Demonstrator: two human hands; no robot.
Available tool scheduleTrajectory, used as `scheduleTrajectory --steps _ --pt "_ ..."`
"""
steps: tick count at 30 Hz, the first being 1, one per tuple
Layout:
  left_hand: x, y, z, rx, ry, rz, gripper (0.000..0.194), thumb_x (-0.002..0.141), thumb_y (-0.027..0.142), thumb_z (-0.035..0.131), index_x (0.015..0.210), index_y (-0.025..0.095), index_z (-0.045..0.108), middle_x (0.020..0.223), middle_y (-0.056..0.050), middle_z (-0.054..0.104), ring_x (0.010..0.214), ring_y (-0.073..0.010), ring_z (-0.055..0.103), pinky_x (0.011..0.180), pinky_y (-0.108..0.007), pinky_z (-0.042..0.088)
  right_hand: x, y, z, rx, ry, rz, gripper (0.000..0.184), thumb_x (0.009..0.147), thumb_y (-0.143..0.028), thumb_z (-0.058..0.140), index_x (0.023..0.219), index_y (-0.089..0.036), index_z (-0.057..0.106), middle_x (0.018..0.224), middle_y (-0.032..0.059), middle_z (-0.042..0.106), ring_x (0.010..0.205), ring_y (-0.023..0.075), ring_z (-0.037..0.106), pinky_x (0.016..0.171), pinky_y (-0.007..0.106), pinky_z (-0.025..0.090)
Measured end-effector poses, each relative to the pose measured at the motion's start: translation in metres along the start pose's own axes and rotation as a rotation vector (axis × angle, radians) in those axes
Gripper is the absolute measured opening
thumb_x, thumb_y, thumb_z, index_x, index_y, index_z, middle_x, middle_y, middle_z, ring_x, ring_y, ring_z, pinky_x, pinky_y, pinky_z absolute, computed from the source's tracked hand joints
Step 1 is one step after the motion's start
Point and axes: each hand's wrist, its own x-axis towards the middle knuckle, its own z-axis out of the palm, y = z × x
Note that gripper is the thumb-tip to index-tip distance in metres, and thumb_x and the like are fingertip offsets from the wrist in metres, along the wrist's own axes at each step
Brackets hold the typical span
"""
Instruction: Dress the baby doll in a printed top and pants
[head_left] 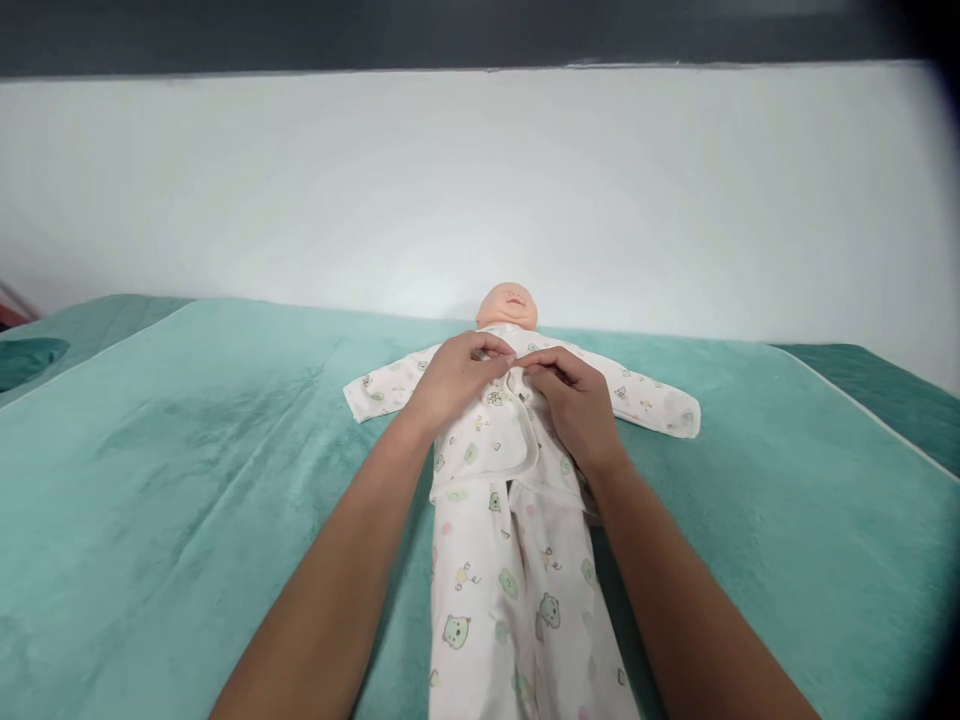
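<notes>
A baby doll (pixel 508 305) lies on its back, its head at the far end and its sleeves stretched out to both sides. It wears a white printed baby jacket (pixel 480 450) over matching trousers (pixel 480 600). On the upper chest, my left hand (pixel 466 372) pinches the jacket's front edge just below the neck. Close against it, my right hand (pixel 574 400) pinches the same front opening, fingertips nearly touching those of the left. Any fastener between the fingers is too small to make out. Below my hands the front flap lies overlapped, with its rounded lower corner loose.
A teal plush blanket (pixel 225 480) covers the surface under the doll, with some creases at left. Darker green quilted fabric (pixel 885 390) shows at the side edges. Behind the doll's head rises a white wall (pixel 480 180) with a dark band along its top.
</notes>
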Motion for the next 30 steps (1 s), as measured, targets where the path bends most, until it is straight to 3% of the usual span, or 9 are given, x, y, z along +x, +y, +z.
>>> scheduleTrajectory --steps 7,11,14,20,30 --pt "0.004 -0.002 0.012 0.174 0.131 0.064 0.013 0.082 0.03 0.06 0.083 0.02 0.069 0.088 -0.002 0.063 0.07 -0.012 0.051 0.06 -0.023 0.039 0.002 0.005 0.002 0.109 0.133 0.081 0.014 0.078 -0.026 0.06 0.083 -0.022 0.073 0.074 -0.0012 0.064 0.068 0.0132 0.052 0.066 0.027 0.042" --pt "0.003 -0.002 0.007 0.109 0.039 0.066 0.017 0.084 0.03 0.06 0.092 0.021 0.071 0.089 -0.002 0.062 0.07 -0.0121 0.051 0.061 -0.023 0.039 0.004 0.005 0.002 0.124 0.178 0.1 0.016 0.076 -0.024 0.058 0.082 -0.021 0.072 0.074 -0.0008 0.063 0.07 0.0139 0.053 0.067 0.027 0.044" --pt "0.002 -0.005 0.002 0.033 -0.013 0.053 0.021 0.085 0.028 0.058 0.099 0.021 0.073 0.09 -0.003 0.062 0.071 -0.012 0.051 0.061 -0.023 0.04 0.004 0.005 0.002 0.129 0.175 0.102 0.016 0.076 -0.024 0.057 0.082 -0.021 0.072 0.076 -0.0003 0.064 0.071 0.0141 0.054 0.067 0.027 0.044" --pt "0.004 -0.01 0.006 0.038 0.021 0.132 0.02 0.085 0.027 0.058 0.095 0.022 0.073 0.093 -0.003 0.059 0.075 -0.0119 0.052 0.061 -0.021 0.041 0.004 0.006 0.002 0.096 0.15 0.12 0.016 0.077 -0.025 0.058 0.083 -0.021 0.072 0.078 -0.0005 0.065 0.071 0.0139 0.053 0.068 0.027 0.043" --pt "0.008 -0.005 0.017 0.119 0.162 0.004 0.01 0.078 0.03 0.063 0.083 0.021 0.066 0.078 0.0 0.062 0.066 -0.0124 0.052 0.059 -0.022 0.039 0.003 0.005 0.003 -0.125 0.144 0.068 0.017 0.08 -0.022 0.055 0.088 -0.021 0.07 0.092 0.0033 0.065 0.074 0.0161 0.053 0.075 0.032 0.043"
